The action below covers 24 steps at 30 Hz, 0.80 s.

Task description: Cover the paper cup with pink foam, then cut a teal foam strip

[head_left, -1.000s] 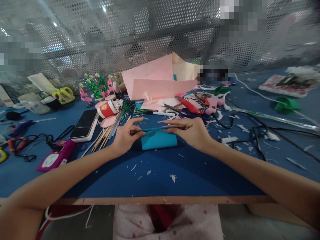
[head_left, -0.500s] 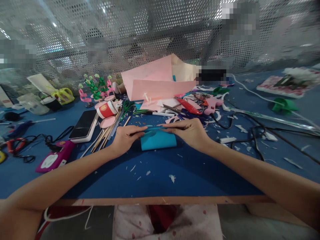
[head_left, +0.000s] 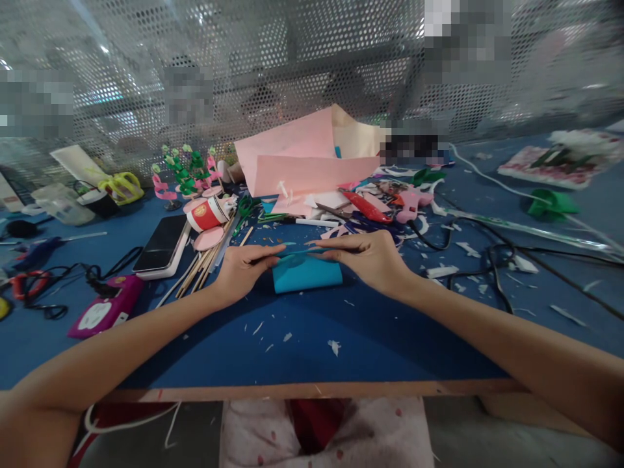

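A bright blue sheet (head_left: 308, 275), paper or thin foam, lies folded over into a loose roll on the table in front of me. My left hand (head_left: 244, 269) pinches its upper left edge between thumb and straight fingers. Opposite it, my right hand (head_left: 374, 261) grips the upper right edge the same way, fingertips pointing inward. Both hands rest low, close to the tabletop. The fingertips partly cover the far edge of the sheet, so how its layers meet there is hidden.
Behind the hands lie pink sheets (head_left: 312, 174), scissors (head_left: 331, 211) and a pink glue gun (head_left: 413, 203). On the left are wooden sticks (head_left: 199, 273), a paper cup (head_left: 207, 213), a phone (head_left: 162, 244) and a purple power strip (head_left: 108, 305). Black cables (head_left: 492, 260) and white scraps (head_left: 334, 347) are scattered about.
My left fingers, raised and spread a second ago, have come down flat and together onto the sheet's edge. My right hand keeps its grip, and the roll stays in place.
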Available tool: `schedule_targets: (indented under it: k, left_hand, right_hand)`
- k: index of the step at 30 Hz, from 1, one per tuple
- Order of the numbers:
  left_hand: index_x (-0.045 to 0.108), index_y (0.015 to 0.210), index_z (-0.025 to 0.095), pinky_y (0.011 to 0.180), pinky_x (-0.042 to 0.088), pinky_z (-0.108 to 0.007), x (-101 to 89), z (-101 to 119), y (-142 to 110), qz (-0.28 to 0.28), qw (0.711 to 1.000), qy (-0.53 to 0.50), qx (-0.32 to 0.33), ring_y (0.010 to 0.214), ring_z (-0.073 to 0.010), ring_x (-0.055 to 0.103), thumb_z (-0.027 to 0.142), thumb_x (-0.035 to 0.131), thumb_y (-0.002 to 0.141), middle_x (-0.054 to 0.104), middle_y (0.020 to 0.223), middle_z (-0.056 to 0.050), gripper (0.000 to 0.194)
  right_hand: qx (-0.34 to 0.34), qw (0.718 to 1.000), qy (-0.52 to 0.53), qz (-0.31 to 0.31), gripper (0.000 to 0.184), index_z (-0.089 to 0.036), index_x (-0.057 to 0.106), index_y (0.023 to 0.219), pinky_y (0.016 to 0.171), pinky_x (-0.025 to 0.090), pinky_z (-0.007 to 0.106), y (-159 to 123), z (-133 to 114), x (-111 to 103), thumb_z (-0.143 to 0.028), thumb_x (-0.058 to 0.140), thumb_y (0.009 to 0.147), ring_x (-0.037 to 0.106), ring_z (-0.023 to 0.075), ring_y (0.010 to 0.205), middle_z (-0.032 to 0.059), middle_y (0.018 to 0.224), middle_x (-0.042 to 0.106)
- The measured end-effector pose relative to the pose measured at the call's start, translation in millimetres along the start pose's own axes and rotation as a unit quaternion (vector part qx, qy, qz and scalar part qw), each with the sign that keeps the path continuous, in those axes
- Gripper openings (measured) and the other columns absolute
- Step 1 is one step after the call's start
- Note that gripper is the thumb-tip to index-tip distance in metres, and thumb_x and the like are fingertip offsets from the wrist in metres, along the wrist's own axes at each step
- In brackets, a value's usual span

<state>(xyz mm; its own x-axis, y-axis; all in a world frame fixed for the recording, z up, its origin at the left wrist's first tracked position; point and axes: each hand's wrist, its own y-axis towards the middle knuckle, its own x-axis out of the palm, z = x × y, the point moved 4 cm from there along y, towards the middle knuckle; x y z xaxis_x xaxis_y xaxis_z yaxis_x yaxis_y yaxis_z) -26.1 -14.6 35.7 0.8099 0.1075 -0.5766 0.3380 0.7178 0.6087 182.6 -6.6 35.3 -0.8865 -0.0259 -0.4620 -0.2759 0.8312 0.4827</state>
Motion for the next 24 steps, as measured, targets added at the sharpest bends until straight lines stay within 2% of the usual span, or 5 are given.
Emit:
schedule_targets:
  k: [3,6,11,16,24]
  left_hand:
    - [0.07,0.094,0.017,0.052,0.049,-0.018,-0.1,3.1,0.6,-0.014,0.999,0.018,0.035,0.054,-0.0099,0.061,0.018,0.059,0.078,0.07,0.064,-0.002,0.019]
    - [0.071,0.092,0.016,0.053,0.049,-0.018,0.1,4.0,1.4,-0.024,0.998,0.021,0.052,0.057,-0.0098,0.061,0.016,0.058,0.079,0.069,0.065,-0.003,0.018]
    - [0.07,0.093,0.016,0.056,0.049,-0.019,1.4,3.5,2.3,-0.039,0.998,0.025,0.043,0.059,-0.0102,0.061,0.015,0.058,0.079,0.069,0.067,-0.003,0.019]
    - [0.07,0.093,0.015,0.056,0.049,-0.02,2.1,3.0,2.3,-0.047,0.998,0.027,0.035,0.059,-0.0105,0.061,0.017,0.057,0.08,0.069,0.067,-0.004,0.019]
    - [0.07,0.095,0.018,0.06,0.051,-0.021,2.8,1.7,2.6,-0.057,0.998,0.028,0.026,0.063,-0.0115,0.063,0.018,0.057,0.08,0.071,0.073,-0.004,0.019]
  right_hand:
    - [-0.014,1.0,-0.004,0.006,0.025,-0.025,0.07,0.097,0.07,0.057,0.027,-0.4,-0.7,-1.5,-0.019,0.063,0.073,0.068,0.0205,0.082,-0.0007,0.091,0.07]
    - [-0.035,0.999,0.004,-0.013,0.024,-0.026,0.07,0.096,0.067,0.057,0.026,-0.1,-0.5,-0.7,-0.02,0.063,0.074,0.068,0.0186,0.076,-0.0013,0.088,0.071]
    - [-0.04,0.998,0.03,-0.033,0.019,-0.027,0.072,0.089,0.068,0.057,0.025,1.0,2.4,1.3,-0.019,0.063,0.073,0.068,0.0172,0.075,-0.0017,0.084,0.071]
    - [-0.036,0.999,0.007,-0.029,0.02,-0.028,0.072,0.089,0.064,0.057,0.024,2.4,4.5,1.1,-0.02,0.065,0.072,0.068,0.0169,0.072,-0.0015,0.082,0.071]
    - [-0.013,0.999,-0.016,-0.047,0.02,-0.029,0.072,0.089,0.065,0.057,0.026,3.8,4.2,1.4,-0.02,0.064,0.072,0.068,0.0186,0.076,-0.0018,0.084,0.071]
